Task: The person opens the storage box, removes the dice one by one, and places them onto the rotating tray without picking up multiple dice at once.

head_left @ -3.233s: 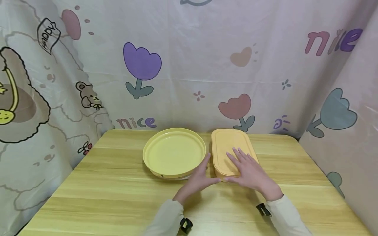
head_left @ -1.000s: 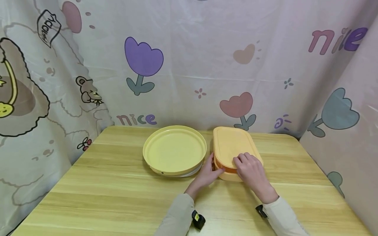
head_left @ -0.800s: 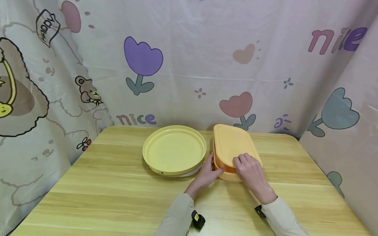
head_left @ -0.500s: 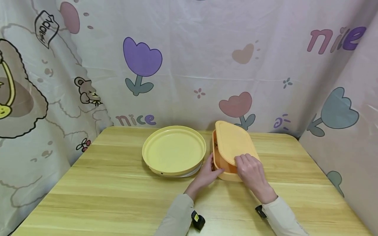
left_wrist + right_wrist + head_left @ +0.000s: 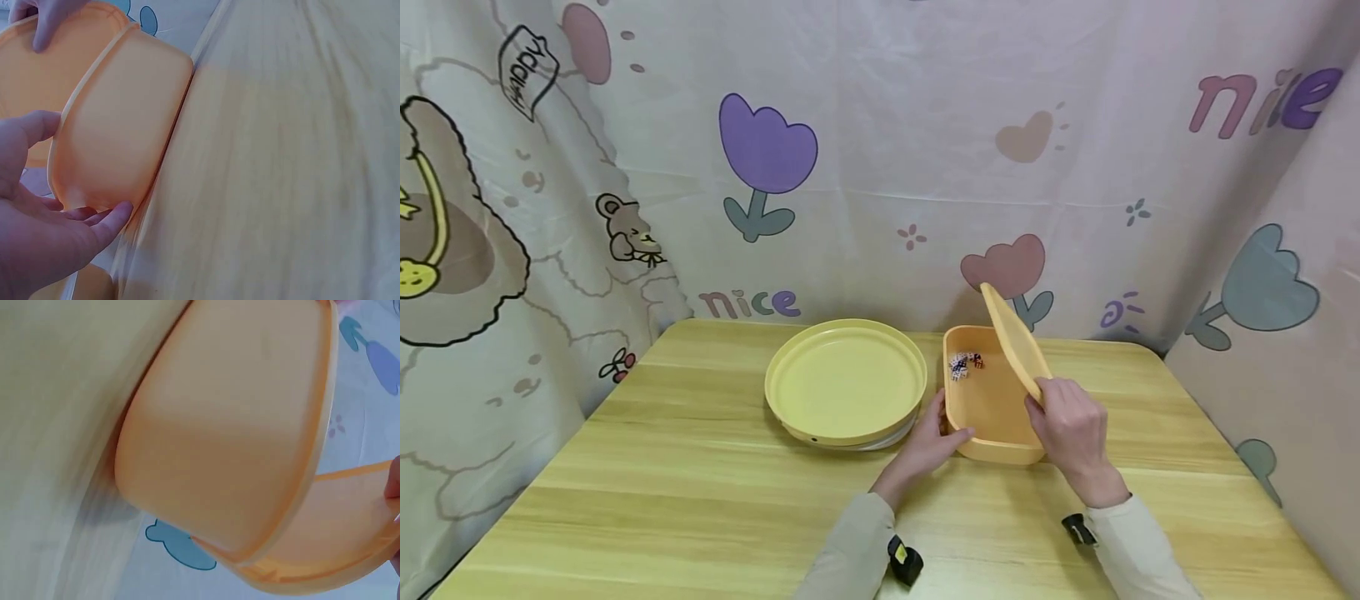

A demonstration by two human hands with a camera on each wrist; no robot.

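Note:
An orange rectangular plastic box stands on the table in the head view. My left hand grips its near left corner. In the left wrist view the thumb lies at the rim and the fingers spread along the wall of the box. My right hand pinches the near edge of the box's orange lid, which is tilted steeply up at the right side. Inside the box, at the far left, lie several small patterned pieces, dark and white with some orange, too small to identify.
Left of the box is a round yellow shallow tray or lid, resting on something white that is mostly hidden. A printed curtain hangs behind and beside the wooden table.
My right hand has curled onto the lid's near edge and swung its left side up and to the right, uncovering the box's inside. My left hand has moved onto the box's corner.

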